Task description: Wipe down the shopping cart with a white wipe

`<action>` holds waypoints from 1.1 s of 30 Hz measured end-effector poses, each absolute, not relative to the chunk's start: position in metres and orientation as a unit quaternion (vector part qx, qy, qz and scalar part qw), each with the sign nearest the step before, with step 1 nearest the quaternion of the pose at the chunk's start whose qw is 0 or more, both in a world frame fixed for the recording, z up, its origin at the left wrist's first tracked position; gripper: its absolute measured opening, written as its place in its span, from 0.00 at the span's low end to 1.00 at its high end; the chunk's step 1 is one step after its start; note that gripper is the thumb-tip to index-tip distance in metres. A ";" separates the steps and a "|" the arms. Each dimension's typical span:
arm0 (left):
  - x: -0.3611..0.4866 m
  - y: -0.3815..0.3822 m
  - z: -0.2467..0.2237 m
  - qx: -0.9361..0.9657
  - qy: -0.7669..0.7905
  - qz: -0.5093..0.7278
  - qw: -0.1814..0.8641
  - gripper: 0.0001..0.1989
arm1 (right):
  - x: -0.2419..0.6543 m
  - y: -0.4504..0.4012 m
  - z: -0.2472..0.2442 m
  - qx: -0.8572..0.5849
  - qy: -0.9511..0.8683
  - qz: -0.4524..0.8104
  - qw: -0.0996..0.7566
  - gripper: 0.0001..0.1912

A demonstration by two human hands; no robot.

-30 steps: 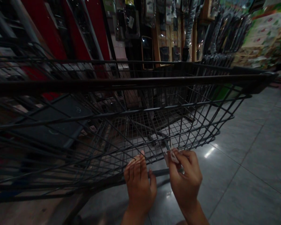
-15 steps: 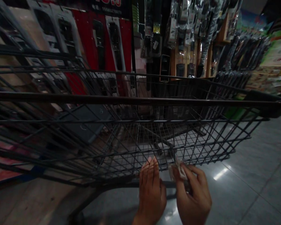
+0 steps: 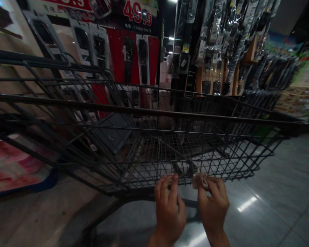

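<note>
Dim shop aisle, grey tiled floor [image 3: 280,209]; one black wire-mesh shopping cart [image 3: 154,112] beside packaged goods [image 3: 143,60] on red backing. My left hand [image 3: 170,209] points up near basket's lower near edge, fingers slightly apart; contact unclear. My right hand [image 3: 213,202] clamps one crumpled whitish piece [image 3: 201,180] between fingers, by same edge. I count two hands.

On the dark sign [image 3: 113,21] above the red display board [image 3: 132,56], "49.9" is printed in large red digits, with a small pale line beneath it that can be read as "电话" and "15565270077". On the red strip [image 3: 67,4] to its left, white figures are cut off by the top edge; only the ending ".9" can be read. The print on the hanging packages [image 3: 143,58] is too small and blurred to be read.
</note>
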State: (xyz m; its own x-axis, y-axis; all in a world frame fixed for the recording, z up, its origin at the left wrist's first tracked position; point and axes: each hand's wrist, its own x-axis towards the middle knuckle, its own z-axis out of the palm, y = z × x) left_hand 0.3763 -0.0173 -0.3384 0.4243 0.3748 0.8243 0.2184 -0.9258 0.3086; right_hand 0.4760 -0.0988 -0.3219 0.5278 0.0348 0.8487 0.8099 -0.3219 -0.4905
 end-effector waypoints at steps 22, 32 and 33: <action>0.346 0.030 -0.334 0.841 0.225 0.491 -0.037 0.25 | 0.464 -0.072 -0.303 -0.705 -0.285 -0.319 0.566 0.10; 0.338 0.035 -0.328 0.883 0.221 0.407 -0.075 0.21 | 0.454 -0.092 -0.295 -0.767 -0.295 -0.254 0.509 0.09; 0.337 0.037 -0.330 0.889 0.215 0.396 -0.074 0.22 | 0.450 -0.090 -0.289 -0.755 -0.297 -0.261 0.523 0.07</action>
State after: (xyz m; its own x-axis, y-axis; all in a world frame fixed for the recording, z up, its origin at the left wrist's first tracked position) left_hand 0.3374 0.0366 -0.3301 0.5931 0.3242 0.7370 0.4414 -0.8965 0.0392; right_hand 0.4499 -0.0903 -0.2891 0.6881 0.1757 0.7041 0.7209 -0.2770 -0.6353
